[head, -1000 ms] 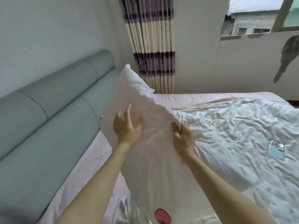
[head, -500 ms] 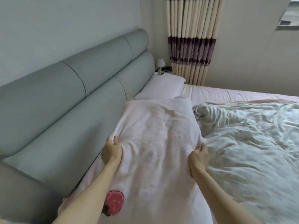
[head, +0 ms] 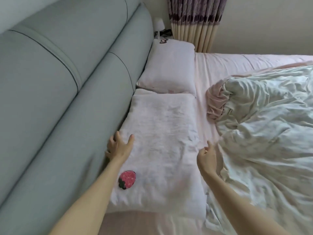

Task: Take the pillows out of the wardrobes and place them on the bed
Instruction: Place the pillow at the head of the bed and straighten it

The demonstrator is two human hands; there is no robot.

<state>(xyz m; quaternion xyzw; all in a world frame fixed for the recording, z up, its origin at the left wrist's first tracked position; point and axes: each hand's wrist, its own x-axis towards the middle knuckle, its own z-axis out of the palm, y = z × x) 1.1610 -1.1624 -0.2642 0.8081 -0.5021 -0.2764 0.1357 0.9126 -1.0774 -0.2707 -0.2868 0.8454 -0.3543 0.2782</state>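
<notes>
no readable text, labels, brands or numbers anywhere in view

The rumpled white quilt (head: 264, 126) runs off the right and bottom edges, and the padded grey-green headboard (head: 64, 92) is cut by the top and left edges. The small white bedside lamp (head: 158, 26) is half hidden behind the headboard, its base unseen. The fingertips of the left hand (head: 118, 147) sink between the pale pink strawberry-print pillow (head: 160, 150) and the headboard, out of sight.

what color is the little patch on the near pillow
Pink-red with a dark leafy end, like a strawberry patch, on the pale pink near pillow; head view.
</notes>
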